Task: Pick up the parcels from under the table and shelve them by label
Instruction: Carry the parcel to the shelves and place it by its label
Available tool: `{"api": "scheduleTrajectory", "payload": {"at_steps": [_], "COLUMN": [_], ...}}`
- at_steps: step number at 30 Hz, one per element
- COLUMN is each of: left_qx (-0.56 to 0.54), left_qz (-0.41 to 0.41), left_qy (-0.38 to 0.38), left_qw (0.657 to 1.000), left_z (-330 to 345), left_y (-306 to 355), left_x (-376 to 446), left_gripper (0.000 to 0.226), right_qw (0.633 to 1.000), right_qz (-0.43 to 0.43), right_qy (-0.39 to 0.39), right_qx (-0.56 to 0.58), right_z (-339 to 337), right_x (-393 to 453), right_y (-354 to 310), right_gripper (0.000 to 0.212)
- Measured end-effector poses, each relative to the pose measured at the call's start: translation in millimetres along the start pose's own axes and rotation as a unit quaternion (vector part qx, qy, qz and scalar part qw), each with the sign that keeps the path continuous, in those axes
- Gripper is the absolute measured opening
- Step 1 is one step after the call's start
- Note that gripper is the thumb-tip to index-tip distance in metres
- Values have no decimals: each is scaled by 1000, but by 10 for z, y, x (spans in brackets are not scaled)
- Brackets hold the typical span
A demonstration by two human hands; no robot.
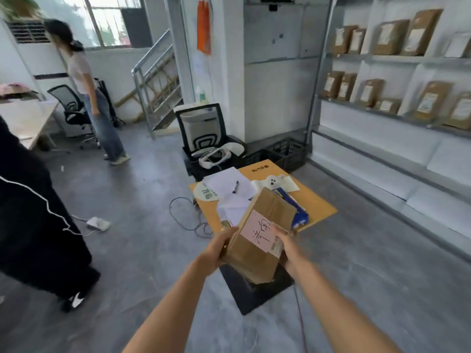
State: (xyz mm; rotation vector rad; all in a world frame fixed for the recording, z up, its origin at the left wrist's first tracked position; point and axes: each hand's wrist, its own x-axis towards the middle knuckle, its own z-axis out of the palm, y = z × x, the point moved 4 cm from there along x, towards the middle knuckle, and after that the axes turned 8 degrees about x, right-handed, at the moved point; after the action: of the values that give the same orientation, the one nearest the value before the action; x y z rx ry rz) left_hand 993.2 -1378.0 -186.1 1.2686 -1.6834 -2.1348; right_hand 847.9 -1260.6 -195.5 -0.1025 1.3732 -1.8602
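**Parcel held in both hands above the low table**

The person grips a brown parcel (260,235) between both hands: the left hand (221,247) clasps its left edge, the right hand (286,247) its right edge beside the pink label (257,230). It hangs over the near end of the orange table (318,205). Shelves (397,59) of parcels stand far right.

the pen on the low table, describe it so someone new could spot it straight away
Find the low orange-topped table in the middle of the floor, in front of the shelves. At its far left lie loose white sheets of paper. The pen lies on those sheets: a short dark stick, the only slim dark thing on white.
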Motion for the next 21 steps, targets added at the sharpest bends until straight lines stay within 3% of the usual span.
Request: {"api": "scheduleTrajectory", "payload": {"at_steps": [1, 3, 4, 7, 8, 10, 13, 15, 18, 21], "left_qx": [24, 52, 63, 86, 107, 151, 172, 170, 178, 190], "left_qz": [-2, 34, 56, 81, 93, 117, 124, 129, 132, 137], "left_qy": [-31, -51, -47, -22, -13, -42, -101, -144, -192, -223], "left_qw": [999, 997, 995, 993, 990, 981, 972, 966, 956, 946], "left_z": [472, 922, 943, 1002, 1021, 1421, 2100, 2506, 3040, 3540], "left_y": [106, 278, 299, 268, 276, 406, 629, 746, 920, 1073], "left_x": [73, 162, 162, 272, 303, 418, 682, 843, 1118, 1532], "left_gripper": [36, 26, 20, 37, 45, 53, 45, 38, 48, 60], "right_qw": [998, 991, 991, 983, 982, 973, 958, 947, 931, 919], "right_qz": [-15, -13, 0, -10, -11, -40, -73, -96, -110, -109], "right_qy": [39, 100, 100, 126, 135, 179, 236, 271, 304, 343], "right_qx": [47, 89, 93, 130, 129, 144, 149, 145, 171, 163], "right_z": [-444, -957, -972, -1030, -1022, -1380, -1975, -2354, -2872, -3334], "right_x": [62, 170, 146, 91, 17, 21, 25, 39, 128, 331], "right_y": [-197, -370, -387, -420, -454, -637, -951, -1147, -1386, -1601], "right_gripper": [59, 100, 103, 43, 44, 69, 91, 77, 38, 39]}}
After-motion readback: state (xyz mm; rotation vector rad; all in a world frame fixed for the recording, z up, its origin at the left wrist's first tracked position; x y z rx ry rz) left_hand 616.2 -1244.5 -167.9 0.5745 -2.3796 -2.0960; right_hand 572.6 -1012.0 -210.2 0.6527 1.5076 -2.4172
